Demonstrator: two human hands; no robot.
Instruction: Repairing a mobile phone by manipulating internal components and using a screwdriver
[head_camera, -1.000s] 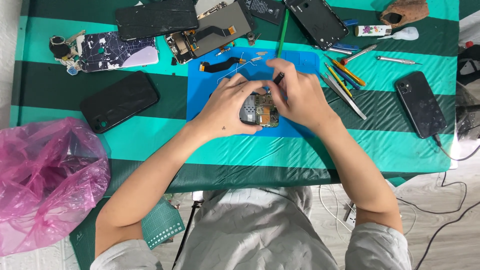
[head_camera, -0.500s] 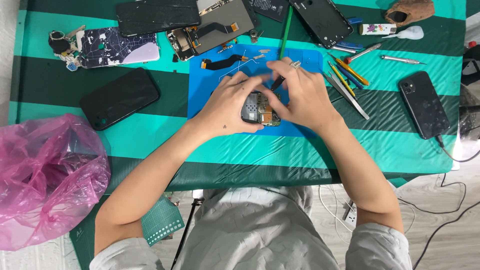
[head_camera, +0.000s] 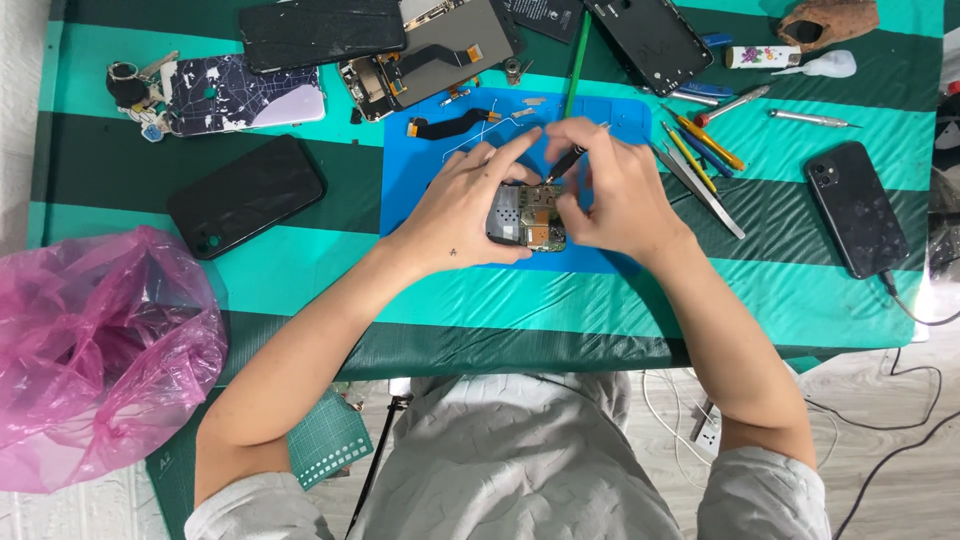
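A small phone circuit board (head_camera: 527, 217) lies on the blue work mat (head_camera: 420, 190) in the middle of the table. My left hand (head_camera: 462, 208) rests on the mat and pins the board's left side with its fingers. My right hand (head_camera: 612, 190) grips a thin screwdriver (head_camera: 572, 158), whose tip points down at the top of the board. A black flex cable (head_camera: 448, 124) with orange ends lies on the mat above my left hand. Most of the board is covered by my fingers.
Black phones lie at left (head_camera: 246, 196) and right (head_camera: 857, 207), the right one with a cable. Opened phone bodies (head_camera: 430, 50) and a cracked panel (head_camera: 243, 94) sit along the far edge. Tweezers and small tools (head_camera: 700, 160) lie right of the mat. A pink plastic bag (head_camera: 95, 350) hangs at the left.
Both hands stay on the board. My right hand has shifted slightly, and the screwdriver now angles more steeply toward the board's top edge.
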